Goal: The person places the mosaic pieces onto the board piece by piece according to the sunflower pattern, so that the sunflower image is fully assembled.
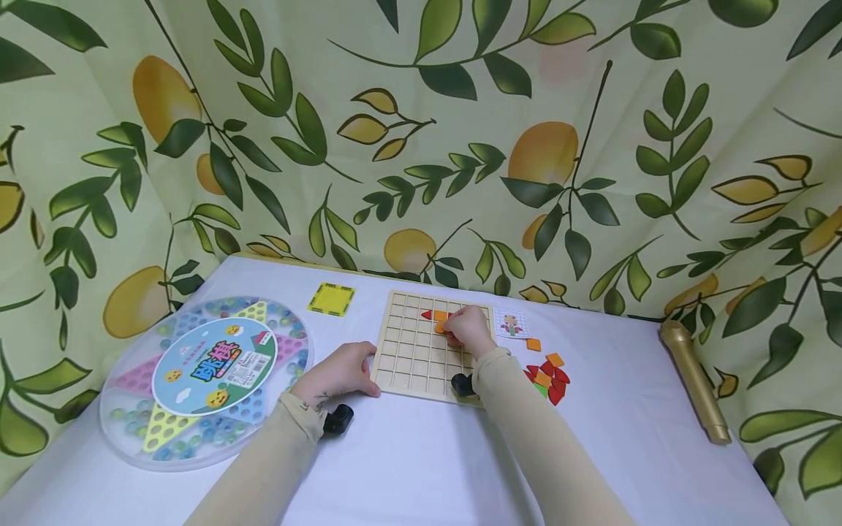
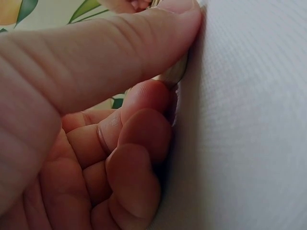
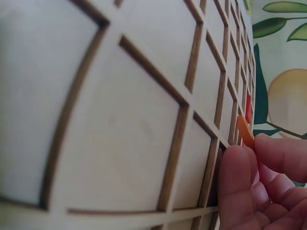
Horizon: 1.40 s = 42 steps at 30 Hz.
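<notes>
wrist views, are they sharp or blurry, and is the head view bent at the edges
Left wrist view: the left hand fills the frame at close range, its skin soft, the white tablecloth weave readable. Right wrist view: the wooden grid board nearest the lens is blurred, the thin orange tile and right hand a little soft. Head view: evenly lit, faint shadows, the table edges splay outward.

I see a pale, matt wood grid board (image 1: 411, 354), a white cloth table cover (image 1: 421, 460), and a shiny gold tube (image 1: 695, 380).
</notes>
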Each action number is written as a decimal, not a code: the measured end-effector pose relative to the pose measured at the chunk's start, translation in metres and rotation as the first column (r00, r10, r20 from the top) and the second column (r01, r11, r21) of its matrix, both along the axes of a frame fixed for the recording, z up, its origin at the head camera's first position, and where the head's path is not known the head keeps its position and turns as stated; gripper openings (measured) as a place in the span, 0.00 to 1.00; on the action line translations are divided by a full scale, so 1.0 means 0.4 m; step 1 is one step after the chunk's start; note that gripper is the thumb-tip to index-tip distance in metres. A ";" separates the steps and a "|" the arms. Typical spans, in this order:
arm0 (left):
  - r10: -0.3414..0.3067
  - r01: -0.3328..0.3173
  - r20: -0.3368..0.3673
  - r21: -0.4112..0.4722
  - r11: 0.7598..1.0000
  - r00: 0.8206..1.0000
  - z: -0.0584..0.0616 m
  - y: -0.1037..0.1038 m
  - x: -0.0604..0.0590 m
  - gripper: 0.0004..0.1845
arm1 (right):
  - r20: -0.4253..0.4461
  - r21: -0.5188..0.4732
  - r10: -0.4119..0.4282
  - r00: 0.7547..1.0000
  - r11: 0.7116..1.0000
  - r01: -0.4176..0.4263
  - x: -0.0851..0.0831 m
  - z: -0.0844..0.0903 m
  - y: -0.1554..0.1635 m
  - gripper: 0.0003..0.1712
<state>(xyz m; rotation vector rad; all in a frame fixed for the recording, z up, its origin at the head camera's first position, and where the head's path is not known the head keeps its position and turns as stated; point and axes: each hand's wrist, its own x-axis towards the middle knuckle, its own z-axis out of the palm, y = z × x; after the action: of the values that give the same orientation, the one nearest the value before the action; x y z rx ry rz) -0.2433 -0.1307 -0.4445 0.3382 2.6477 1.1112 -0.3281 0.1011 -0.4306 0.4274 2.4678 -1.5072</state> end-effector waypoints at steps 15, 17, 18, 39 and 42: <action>-0.012 0.012 0.005 -0.002 1.000 1.000 0.005 0.002 -0.005 0.31 | -0.106 0.157 0.072 0.992 0.986 -0.055 0.012 0.043 0.087 0.08; -0.014 0.014 0.008 -0.005 1.000 1.000 0.008 0.002 -0.005 0.31 | -0.127 0.216 0.058 0.990 0.976 -0.029 0.012 0.053 0.125 0.08; -0.013 0.013 0.010 -0.009 1.000 1.000 0.009 0.002 -0.005 0.32 | -0.128 0.236 0.055 0.990 0.971 -0.024 0.012 0.055 0.141 0.08; -0.003 0.003 0.023 0.003 1.000 1.000 -0.002 0.000 -0.001 0.38 | -0.007 0.591 0.281 0.960 0.775 -0.223 0.029 0.024 0.001 0.21; 0.001 -0.001 0.028 0.001 1.000 1.000 -0.001 0.000 -0.002 0.37 | -0.010 0.583 0.278 0.960 0.782 -0.221 0.024 0.021 0.006 0.21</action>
<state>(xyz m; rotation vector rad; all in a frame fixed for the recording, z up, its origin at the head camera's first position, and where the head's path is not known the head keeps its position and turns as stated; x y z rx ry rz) -0.2442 -0.1306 -0.4448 0.3195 2.6237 1.1094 -0.3185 0.1035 -0.4224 0.1028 2.8914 -0.6616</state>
